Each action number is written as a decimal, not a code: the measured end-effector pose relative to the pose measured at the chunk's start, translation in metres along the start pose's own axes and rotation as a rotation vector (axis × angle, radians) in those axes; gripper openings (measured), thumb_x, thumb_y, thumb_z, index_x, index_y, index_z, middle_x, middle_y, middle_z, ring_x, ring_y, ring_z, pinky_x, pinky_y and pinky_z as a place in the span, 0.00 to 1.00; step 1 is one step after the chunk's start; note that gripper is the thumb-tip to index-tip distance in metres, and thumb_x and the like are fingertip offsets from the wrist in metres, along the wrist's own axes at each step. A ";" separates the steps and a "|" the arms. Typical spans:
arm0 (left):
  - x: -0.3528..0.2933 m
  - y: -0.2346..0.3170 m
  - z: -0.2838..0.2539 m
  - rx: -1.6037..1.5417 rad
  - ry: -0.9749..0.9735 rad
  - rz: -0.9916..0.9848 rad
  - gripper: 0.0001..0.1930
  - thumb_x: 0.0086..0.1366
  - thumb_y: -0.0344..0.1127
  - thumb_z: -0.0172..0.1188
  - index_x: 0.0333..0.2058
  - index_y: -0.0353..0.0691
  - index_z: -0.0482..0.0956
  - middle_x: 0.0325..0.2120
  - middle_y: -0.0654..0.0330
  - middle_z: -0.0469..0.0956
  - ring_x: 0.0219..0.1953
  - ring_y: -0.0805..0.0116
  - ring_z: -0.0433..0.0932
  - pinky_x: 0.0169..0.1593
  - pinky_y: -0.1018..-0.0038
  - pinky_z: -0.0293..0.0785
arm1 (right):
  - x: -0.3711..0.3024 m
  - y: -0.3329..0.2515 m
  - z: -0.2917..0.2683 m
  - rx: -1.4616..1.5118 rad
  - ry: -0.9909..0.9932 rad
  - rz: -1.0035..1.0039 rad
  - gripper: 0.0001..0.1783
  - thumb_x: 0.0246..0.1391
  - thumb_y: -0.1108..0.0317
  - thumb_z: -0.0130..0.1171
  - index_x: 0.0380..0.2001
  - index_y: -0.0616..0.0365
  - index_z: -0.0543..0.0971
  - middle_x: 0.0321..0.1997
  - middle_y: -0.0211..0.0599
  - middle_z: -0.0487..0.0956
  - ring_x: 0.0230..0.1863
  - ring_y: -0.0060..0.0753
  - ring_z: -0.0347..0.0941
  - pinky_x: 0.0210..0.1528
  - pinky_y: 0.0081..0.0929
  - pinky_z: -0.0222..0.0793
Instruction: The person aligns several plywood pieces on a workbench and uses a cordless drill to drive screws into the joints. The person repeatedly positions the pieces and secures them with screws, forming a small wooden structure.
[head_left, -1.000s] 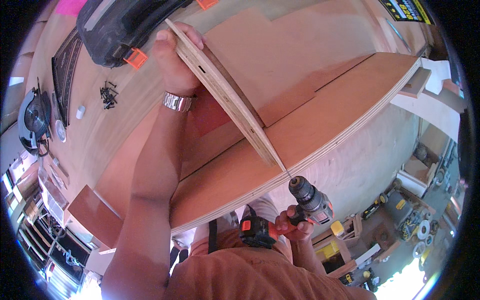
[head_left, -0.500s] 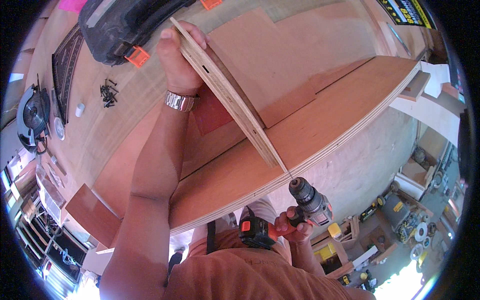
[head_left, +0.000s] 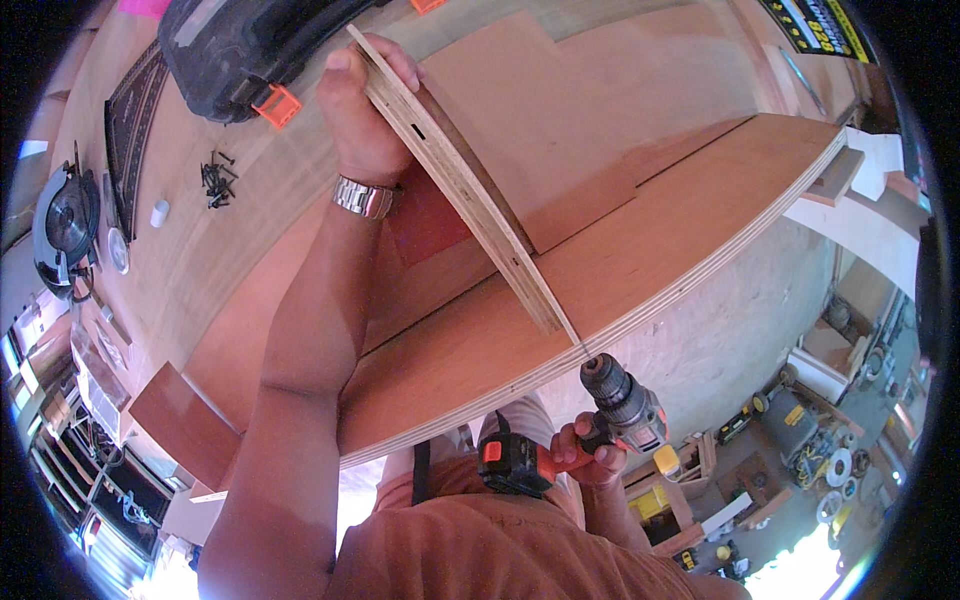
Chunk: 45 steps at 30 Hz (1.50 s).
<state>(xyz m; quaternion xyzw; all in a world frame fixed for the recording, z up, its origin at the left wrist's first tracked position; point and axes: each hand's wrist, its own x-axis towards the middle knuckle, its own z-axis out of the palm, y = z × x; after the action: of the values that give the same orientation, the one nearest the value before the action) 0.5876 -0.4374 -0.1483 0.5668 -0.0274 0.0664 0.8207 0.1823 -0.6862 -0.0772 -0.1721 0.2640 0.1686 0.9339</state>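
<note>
My left hand (head_left: 368, 115), with a metal watch on its wrist, grips the far end of an upright plywood panel (head_left: 470, 215). That panel stands on edge across a long reddish plywood board (head_left: 690, 235), its near end close to the board's front edge. In my right hand (head_left: 588, 455) is a cordless drill (head_left: 622, 405) with a black and red battery (head_left: 512, 462). The thin bit points away from me and reaches the near end of the upright panel at the board's edge. How deep the tip sits cannot be seen.
A black case (head_left: 240, 60) with orange latches lies at the far left. Loose dark screws (head_left: 217, 180), a small white cylinder (head_left: 160, 212) and a circular saw (head_left: 68, 220) sit on the left. Wooden boxes with tools (head_left: 690, 505) stand low at right.
The upright panel and drill appear very slightly farther right, along with the whole picture. Both hands keep the same hold.
</note>
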 end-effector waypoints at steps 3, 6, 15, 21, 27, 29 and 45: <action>0.001 -0.001 0.001 -0.091 -0.009 -0.031 0.34 0.63 0.69 0.45 0.25 0.36 0.72 0.18 0.58 0.71 0.25 0.66 0.72 0.32 0.70 0.71 | 0.000 -0.001 0.001 -0.002 0.008 0.011 0.25 0.46 0.62 0.62 0.48 0.58 0.72 0.30 0.46 0.76 0.36 0.43 0.74 0.45 0.37 0.69; 0.001 -0.001 0.000 -0.066 -0.069 0.009 0.34 0.63 0.68 0.46 0.25 0.36 0.72 0.18 0.58 0.71 0.25 0.65 0.72 0.35 0.68 0.71 | -0.001 0.000 0.005 0.004 0.028 0.002 0.24 0.47 0.61 0.62 0.48 0.58 0.72 0.30 0.46 0.76 0.35 0.42 0.73 0.44 0.37 0.69; 0.009 -0.008 -0.014 -0.071 -0.082 0.012 0.33 0.65 0.65 0.41 0.25 0.35 0.72 0.19 0.54 0.73 0.25 0.60 0.71 0.40 0.62 0.72 | -0.005 0.000 0.016 -0.118 0.073 -0.076 0.25 0.48 0.61 0.64 0.48 0.61 0.73 0.29 0.43 0.76 0.34 0.39 0.74 0.40 0.33 0.70; 0.010 -0.008 -0.020 -0.133 -0.088 -0.027 0.34 0.65 0.65 0.38 0.26 0.35 0.72 0.21 0.53 0.73 0.28 0.59 0.72 0.41 0.62 0.71 | -0.009 0.004 0.018 -0.167 0.112 -0.087 0.26 0.47 0.61 0.64 0.49 0.62 0.73 0.31 0.43 0.77 0.35 0.38 0.74 0.42 0.33 0.70; 0.010 -0.005 -0.018 -0.074 -0.114 -0.010 0.35 0.66 0.65 0.34 0.26 0.35 0.72 0.22 0.53 0.74 0.31 0.57 0.73 0.43 0.62 0.71 | -0.006 0.012 0.019 -0.060 0.082 -0.054 0.25 0.48 0.61 0.63 0.49 0.60 0.73 0.32 0.43 0.77 0.37 0.38 0.74 0.44 0.33 0.70; 0.008 -0.005 -0.017 -0.034 -0.095 0.023 0.34 0.67 0.64 0.34 0.26 0.35 0.72 0.23 0.53 0.74 0.31 0.57 0.73 0.43 0.62 0.71 | -0.003 0.014 0.019 -0.067 0.065 -0.060 0.25 0.48 0.61 0.63 0.48 0.59 0.73 0.32 0.43 0.77 0.37 0.38 0.74 0.44 0.33 0.70; 0.006 -0.004 -0.007 -0.047 -0.066 0.054 0.30 0.65 0.62 0.42 0.28 0.35 0.72 0.21 0.54 0.73 0.28 0.61 0.71 0.41 0.62 0.71 | -0.002 0.014 0.014 -0.041 0.054 -0.073 0.27 0.48 0.60 0.63 0.50 0.61 0.72 0.34 0.42 0.77 0.37 0.38 0.76 0.39 0.34 0.73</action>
<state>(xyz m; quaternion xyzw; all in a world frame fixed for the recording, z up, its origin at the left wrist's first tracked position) 0.5935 -0.4316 -0.1536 0.5482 -0.0713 0.0693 0.8304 0.1811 -0.6686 -0.0686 -0.2052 0.2792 0.1352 0.9283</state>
